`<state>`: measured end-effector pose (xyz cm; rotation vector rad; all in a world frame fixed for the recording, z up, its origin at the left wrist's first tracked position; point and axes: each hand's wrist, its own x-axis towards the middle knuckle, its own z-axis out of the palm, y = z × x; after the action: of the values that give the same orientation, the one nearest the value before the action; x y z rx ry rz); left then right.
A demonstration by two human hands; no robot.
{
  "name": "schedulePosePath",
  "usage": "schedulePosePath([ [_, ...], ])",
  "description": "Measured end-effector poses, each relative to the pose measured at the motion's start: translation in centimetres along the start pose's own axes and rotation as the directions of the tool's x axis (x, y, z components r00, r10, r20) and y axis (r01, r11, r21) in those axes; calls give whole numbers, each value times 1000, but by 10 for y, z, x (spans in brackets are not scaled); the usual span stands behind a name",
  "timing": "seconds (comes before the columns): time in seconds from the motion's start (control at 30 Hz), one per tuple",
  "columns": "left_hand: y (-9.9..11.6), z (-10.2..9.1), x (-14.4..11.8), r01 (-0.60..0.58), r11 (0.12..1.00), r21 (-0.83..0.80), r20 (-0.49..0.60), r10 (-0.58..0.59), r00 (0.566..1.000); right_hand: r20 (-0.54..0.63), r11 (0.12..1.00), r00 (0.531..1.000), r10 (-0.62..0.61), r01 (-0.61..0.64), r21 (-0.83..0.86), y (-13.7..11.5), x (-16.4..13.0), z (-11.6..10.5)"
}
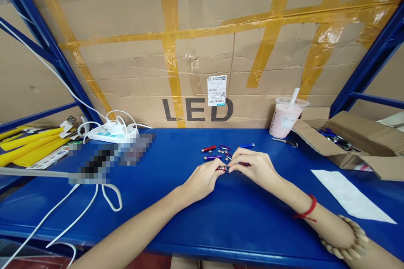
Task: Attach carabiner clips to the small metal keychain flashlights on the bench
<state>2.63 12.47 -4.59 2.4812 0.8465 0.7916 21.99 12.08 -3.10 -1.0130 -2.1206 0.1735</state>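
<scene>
Left grip [201, 177] pinches a small red tube [222, 168], its exposed end at the right grip [257, 168], whose closure and hold are unclear.

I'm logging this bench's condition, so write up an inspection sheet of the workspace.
Surface: glossy blue tabletop.
Job's things: red tube, purple tube and blue tube lie beyond the hands, near small round pieces.
Clutter: yellow items at left; drink cup, open carton and white sheet at right.
Hands: left hand holds a small red piece; right hand has fingers at its end.
Cables: white cables at left, some at a power strip.
Surroundings: taped cardboard marked LED behind; blue metal frame at both sides.
</scene>
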Motion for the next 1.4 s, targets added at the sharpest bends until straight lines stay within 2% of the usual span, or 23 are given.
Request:
schedulePosePath([
  [0.1,0,1,0,-9,1000,-3,-48,9,999,17,976,984,177,-178,122,-2,2,4],
  [0.23,-2,1,2,-33,999,1,-75,33,997,216,828,908,360,-418,375,-1,4,7],
  [0.3,-3,0,3,-47,999,-3,-79,47,996,278,770,876,395,-481,420,0,5,6],
  [0.4,-4,0,5,-60,998,-3,-83,59,995,276,755,862,425,-506,418,3,7,6],
  [0.53,-3,0,9,-15,1000,15,-94,16,995,236,808,892,387,-451,379,7,8,5],
  [0.63,-1,-1,11,56,998,30,-104,-53,993,103,911,947,306,-322,257,9,8,2],
  [0.7,1,-3,12,98,994,46,-104,-93,990,-6,975,981,196,-194,104,10,6,0],
  [0.77,2,-4,11,129,990,60,-103,-123,987,-66,997,996,68,-70,-36,10,5,-2],
  [0.9,4,-5,11,142,987,73,-87,-135,987,-59,976,991,-118,105,-190,11,4,-4],
  [1.1,4,-5,10,136,987,81,-82,-129,988,-120,985,989,-87,68,-160,8,6,-8],
  [1.23,2,-5,9,139,986,91,-71,-133,989,-70,975,984,-163,150,-165,7,5,-7],
  [1.4,3,-4,10,113,988,107,-59,-107,993,-81,977,987,-138,123,-176,7,4,-6],
])
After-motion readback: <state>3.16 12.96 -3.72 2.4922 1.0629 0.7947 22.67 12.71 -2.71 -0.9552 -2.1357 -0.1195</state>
